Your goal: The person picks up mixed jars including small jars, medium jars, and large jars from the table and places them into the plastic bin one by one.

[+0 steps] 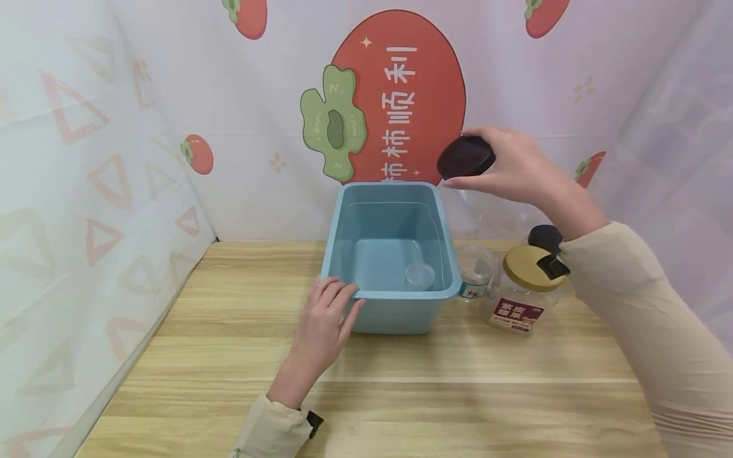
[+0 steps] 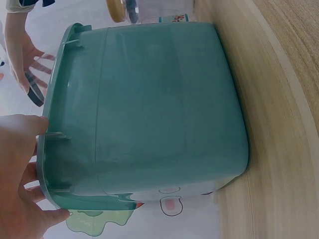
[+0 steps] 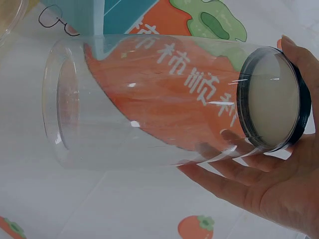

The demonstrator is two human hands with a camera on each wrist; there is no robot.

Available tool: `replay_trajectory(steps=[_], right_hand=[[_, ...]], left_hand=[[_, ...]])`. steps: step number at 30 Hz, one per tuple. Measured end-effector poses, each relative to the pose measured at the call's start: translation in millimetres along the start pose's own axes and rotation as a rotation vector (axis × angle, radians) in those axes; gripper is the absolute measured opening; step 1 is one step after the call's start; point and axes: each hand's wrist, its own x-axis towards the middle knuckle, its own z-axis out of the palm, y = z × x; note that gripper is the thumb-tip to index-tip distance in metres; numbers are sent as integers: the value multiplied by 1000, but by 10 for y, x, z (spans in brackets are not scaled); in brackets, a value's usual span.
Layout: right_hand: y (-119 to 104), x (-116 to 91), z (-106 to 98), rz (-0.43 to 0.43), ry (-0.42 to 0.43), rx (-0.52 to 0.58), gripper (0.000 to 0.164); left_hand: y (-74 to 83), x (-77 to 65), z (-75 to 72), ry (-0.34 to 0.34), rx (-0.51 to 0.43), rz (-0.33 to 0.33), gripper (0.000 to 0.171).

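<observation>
My right hand grips a tall clear plastic jar by its black lid, above the right back corner of a light-blue plastic bin. The jar is see-through and appears empty; the head view barely shows its body. At the bin's near left corner, my left hand holds the rim, fingers over the edge and thumb outside. In the left wrist view the thumb lies along the rim of the bin. A small clear round container sits inside, near the bin's front right.
Right of the bin stand a clear jar with a teal label and a larger jar with a gold lid. Behind the latter, a black lid shows. A printed curtain hangs behind the wooden table.
</observation>
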Motion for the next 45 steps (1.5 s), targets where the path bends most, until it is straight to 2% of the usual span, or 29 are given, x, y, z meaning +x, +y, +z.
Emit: replay_trajectory(steps=[10,17,28,45], right_hand=[[-95,57,55,-14,-21,-13,89],[-181,100,101,-32,-26,8,84],[-266,150,152,-41,-43,26,88],[-424,242,253,-67,-56,21,83]], left_hand=[[10,1,-3,-10,6,-8,24],[14,4,-4,-15,7,-16,24],[12,8,-5,-12,4,-20,24],[2,4,0,-9,4,-12,24]])
